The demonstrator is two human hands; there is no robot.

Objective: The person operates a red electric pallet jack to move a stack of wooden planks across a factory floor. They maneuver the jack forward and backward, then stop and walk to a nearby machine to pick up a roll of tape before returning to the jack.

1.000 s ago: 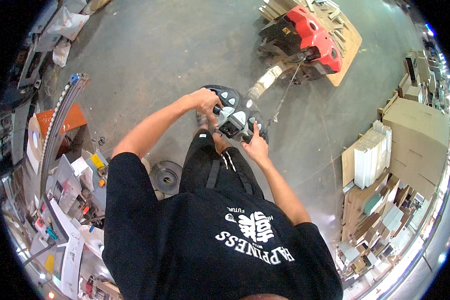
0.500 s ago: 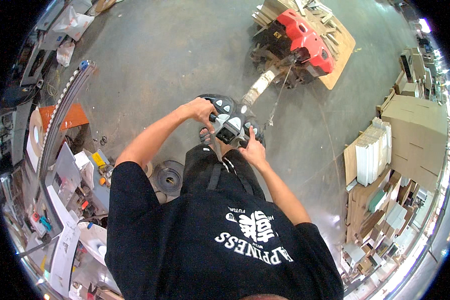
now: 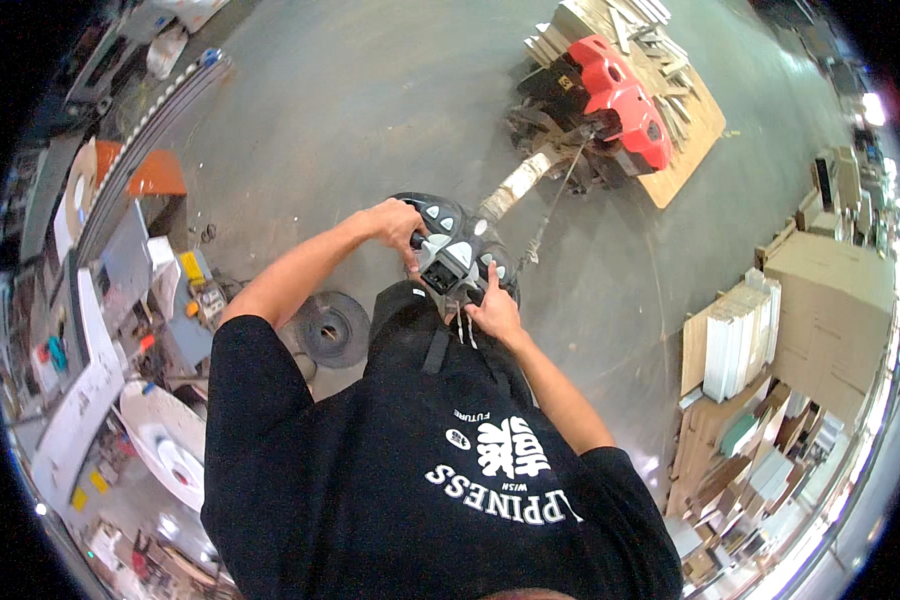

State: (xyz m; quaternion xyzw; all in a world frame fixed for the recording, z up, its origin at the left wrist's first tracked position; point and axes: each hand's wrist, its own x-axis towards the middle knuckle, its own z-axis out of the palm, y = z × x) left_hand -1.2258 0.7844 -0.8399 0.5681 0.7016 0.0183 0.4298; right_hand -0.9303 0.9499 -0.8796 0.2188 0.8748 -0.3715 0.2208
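Note:
Both my hands are on the control head of an electric pallet truck. My left hand [image 3: 398,222] is wrapped round the left side of the black and grey handle [image 3: 450,266]. My right hand [image 3: 497,312] grips its right side, with the index finger stretched over the light grey buttons. A worn pale tiller shaft [image 3: 516,188] runs from the handle to the truck's red cover [image 3: 620,95]. Beyond the cover, a wooden board [image 3: 708,125] carries a pile of wood strips [image 3: 655,45]. The truck's forks are hidden.
On the right stand a big cardboard box [image 3: 832,310], a stack of white panels [image 3: 742,340] and wood offcuts. At the left are a cluttered bench with a long curved strip [image 3: 150,150] and an orange board [image 3: 153,172]. A dark round coil [image 3: 330,328] lies near my left leg.
My view has turned: the things at the left sit higher and the boxes at the right lower. The truck appears slightly lower and further right. Both hands keep their hold on the handle.

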